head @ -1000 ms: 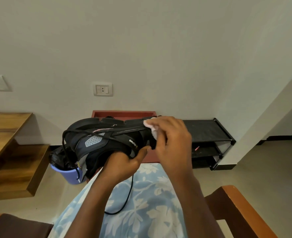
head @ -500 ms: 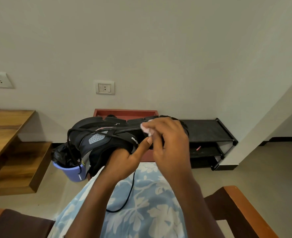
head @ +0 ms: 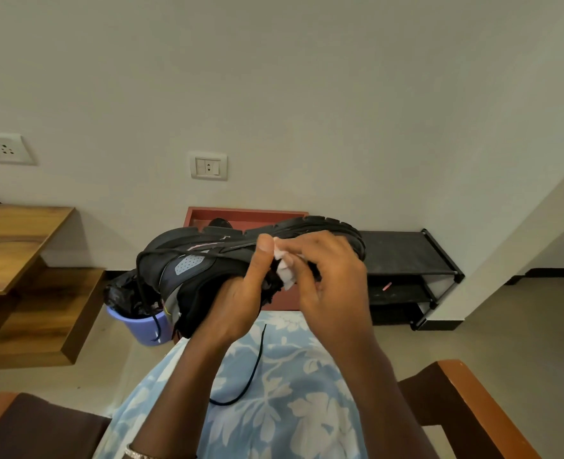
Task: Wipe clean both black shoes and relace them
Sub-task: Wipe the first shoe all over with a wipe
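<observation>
The left hand holds a black shoe up over the lap. Its fingers curl round the shoe from below, and most of them are hidden behind it. The thumb sticks up and presses on the side of the shoe. The shoe lies on its side with the bumpy sole turned away toward the wall. Its heel sticks out to the left of the left hand, and its toe is tucked behind the right hand. The right hand's fingers are bent and pinched tight on a small white wipe. The wipe touches the shoe just beside the left thumb. A thin black lace hangs down from the shoe, below both hands, and loops on the blue flowery cloth over the lap. Down and to the left of the left fingers, a purple bucket sits on the floor with something black in it. Behind the shoe, past the fingers, a red box stands against the wall. To the right of the right fingers is a black shoe rack. Far off to the left is a wooden desk. High above the fingers, a white wall socket is on the wall. A brown chair arm is near the right forearm.
</observation>
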The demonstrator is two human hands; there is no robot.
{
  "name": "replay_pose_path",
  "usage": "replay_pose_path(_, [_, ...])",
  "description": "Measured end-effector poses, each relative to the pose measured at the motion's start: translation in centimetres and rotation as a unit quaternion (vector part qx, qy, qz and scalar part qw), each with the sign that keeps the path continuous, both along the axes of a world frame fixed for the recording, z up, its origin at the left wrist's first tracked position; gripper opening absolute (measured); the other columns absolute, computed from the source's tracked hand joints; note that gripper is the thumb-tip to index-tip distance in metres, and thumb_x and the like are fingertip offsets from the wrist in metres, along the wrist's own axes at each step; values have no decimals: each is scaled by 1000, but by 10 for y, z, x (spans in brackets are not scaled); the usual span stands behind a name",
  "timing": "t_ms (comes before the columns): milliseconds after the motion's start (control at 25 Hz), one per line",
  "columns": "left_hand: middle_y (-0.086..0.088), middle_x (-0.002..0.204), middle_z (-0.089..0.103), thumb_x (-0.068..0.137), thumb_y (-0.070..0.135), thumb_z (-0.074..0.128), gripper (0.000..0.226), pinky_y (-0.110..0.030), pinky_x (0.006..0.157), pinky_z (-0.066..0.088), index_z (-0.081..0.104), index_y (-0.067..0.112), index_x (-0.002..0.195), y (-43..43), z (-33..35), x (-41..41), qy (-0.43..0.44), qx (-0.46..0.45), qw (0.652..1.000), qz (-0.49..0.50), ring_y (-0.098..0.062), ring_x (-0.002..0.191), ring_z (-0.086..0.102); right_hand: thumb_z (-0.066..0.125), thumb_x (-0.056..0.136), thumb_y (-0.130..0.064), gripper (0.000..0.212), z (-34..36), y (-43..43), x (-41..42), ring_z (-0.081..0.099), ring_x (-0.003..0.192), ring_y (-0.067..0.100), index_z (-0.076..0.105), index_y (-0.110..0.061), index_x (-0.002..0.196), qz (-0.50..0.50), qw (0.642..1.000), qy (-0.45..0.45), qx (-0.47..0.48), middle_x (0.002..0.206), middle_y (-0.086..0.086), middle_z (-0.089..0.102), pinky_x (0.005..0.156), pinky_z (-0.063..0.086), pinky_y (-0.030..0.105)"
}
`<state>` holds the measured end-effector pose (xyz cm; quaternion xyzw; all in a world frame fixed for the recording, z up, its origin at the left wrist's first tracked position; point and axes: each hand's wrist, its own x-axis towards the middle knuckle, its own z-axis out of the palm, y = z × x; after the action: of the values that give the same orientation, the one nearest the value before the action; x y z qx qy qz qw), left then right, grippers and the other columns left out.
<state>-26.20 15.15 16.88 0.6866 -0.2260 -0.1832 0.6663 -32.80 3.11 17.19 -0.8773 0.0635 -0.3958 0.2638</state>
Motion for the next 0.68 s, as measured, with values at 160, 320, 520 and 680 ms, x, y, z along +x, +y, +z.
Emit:
replay_pose_path(160, [12,98,74,70,93,9,86,-33,103,46,74,38,81,1,-4,3,43,8,999,7,-4,102,66,66,95,-17,23,-3,-1,4,61,100,16,76,-29,112,-18,999,-22,-37,103,-12,69,86,45,43])
replay_pose_path(320, [-1,93,70,61,102,12,86,-41,104,46,61,33,79,-1,-8,6,24,44,998,46,-10,93,63,69,94,-18,19,-4,-4,6,59,95,19,75,-27,109,-166,984,-43,-40,98,-7,66,78,43,37])
replay_pose_path(520, [-2,80,72,77,78,7,90,-18,74,44,74,17,78,4,0,6,28,68,996,58,-7,78,62,76,89,-23,19,8,5,-2,63,88,12,78,-28,108,100,985,19,141,92,-17,70,73,50,22])
replay_pose_path(680, [-5,66,53,81,79,12,72,-23,73,41,44,14,75,3,2,2,11,91,993,76,-11,65,48,72,92,-25,15,4,-4,5,57,89,12,77,-28,105,-128,991,-29,14,94,-13,70,76,51,35])
